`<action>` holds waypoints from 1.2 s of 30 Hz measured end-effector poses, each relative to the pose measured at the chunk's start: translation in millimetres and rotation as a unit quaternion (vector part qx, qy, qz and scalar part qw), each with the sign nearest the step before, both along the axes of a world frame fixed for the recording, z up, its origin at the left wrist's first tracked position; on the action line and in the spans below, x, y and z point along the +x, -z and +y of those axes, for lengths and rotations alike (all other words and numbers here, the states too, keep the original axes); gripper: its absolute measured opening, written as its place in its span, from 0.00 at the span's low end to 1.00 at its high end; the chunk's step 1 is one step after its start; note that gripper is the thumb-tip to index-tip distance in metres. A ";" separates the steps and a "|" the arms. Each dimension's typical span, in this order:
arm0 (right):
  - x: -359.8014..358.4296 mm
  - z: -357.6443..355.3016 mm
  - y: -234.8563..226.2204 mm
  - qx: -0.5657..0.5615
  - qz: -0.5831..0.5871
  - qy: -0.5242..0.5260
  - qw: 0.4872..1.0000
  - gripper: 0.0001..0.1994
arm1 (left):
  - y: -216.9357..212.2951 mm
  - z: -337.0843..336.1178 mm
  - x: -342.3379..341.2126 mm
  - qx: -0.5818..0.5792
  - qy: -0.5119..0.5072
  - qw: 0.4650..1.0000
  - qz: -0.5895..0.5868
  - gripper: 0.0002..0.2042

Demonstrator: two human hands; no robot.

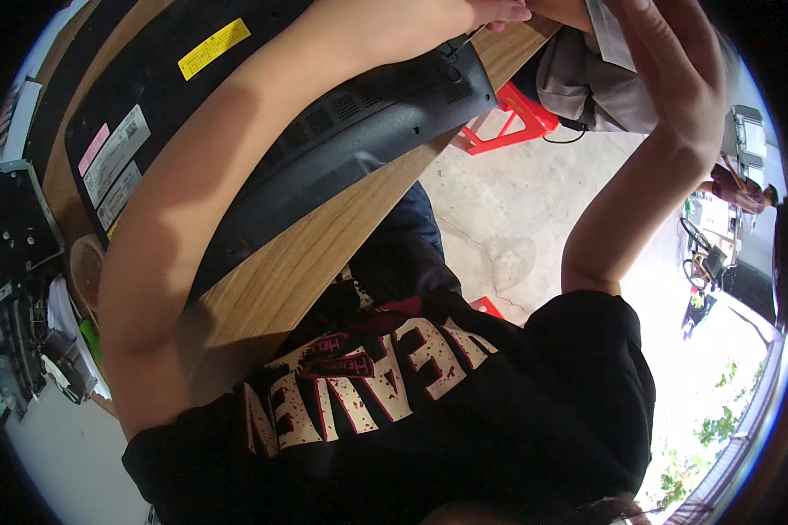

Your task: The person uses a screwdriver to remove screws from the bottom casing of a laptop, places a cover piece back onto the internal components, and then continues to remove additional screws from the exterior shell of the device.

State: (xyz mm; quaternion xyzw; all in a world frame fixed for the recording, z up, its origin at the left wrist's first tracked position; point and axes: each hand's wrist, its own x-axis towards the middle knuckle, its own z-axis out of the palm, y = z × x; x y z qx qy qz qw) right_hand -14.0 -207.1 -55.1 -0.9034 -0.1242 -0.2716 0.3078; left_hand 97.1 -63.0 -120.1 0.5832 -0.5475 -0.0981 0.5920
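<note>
We raise our right hand (674,79), fingers spread around a white sheet (611,35); our left hand (499,10), its grip unclear, hovers above the black panel (341,131) on the surface (298,262).

Wooden tabletop (271,280), at left: flat black plastic back cover of an electronic device (341,131) lies on it, stickers on its left part; person's left forearm (210,175) crosses over the cover. Dismantled black metal parts (17,262) left of the tabletop. Red plastic stool (508,122) on concrete floor (517,210), right of the table. Right hand (674,79) raised at upper right
</note>
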 end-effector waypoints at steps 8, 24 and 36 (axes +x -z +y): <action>27.3 -48.3 10.3 0.141 0.140 -0.300 0.933 0.19 | 1.8 2.4 6.7 -0.028 0.066 0.996 0.060 0.06; 59.6 -15.4 82.2 0.528 -0.127 -0.467 0.698 0.14 | 6.4 -4.0 19.4 0.060 0.099 0.986 0.123 0.06; -0.8 17.3 75.6 0.127 -0.179 0.129 0.967 0.17 | 2.2 -12.8 4.5 0.038 0.051 0.996 0.057 0.06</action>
